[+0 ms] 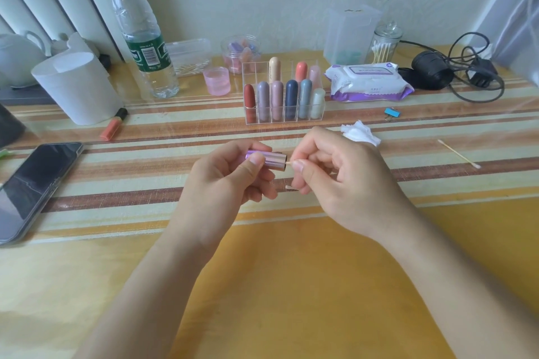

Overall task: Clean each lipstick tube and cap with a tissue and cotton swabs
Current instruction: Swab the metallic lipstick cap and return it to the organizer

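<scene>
- My left hand [230, 181] grasps a shiny purple lipstick tube [271, 159]. My thumb lies across its near side and my fingers curl round the far side.
- The tube lies level above the table [291, 271], with its open end pointing right, towards my other hand.
- My right hand [335, 181] pinches a cotton swab [289, 164] between thumb and fingertips, just beside the tube's mouth.
- A short bit of the stick shows right at the rim of the open end. I cannot tell how far it goes inside.
- A white tip [290, 187] pokes out lower down, under my thumb. Whether it belongs to the same swab I cannot tell.
- My two hands are close together and nearly touch around the tube's mouth.
- A crumpled tissue [360, 132] lies on the table just behind my right hand.
- Another swab [458, 153] lies well off to the right.
- Beyond my hands stands a clear organiser [291, 122] with capped lipsticks [291, 99] upright in its slots.
- To its right lies a pack of wipes [366, 81], with a blue clip [392, 112] near it and a glass jar of swabs [385, 44] behind.
- On the left are a water bottle [143, 38], a paper roll [77, 84], an orange tube [113, 125] lying flat, and a phone [32, 186].
</scene>
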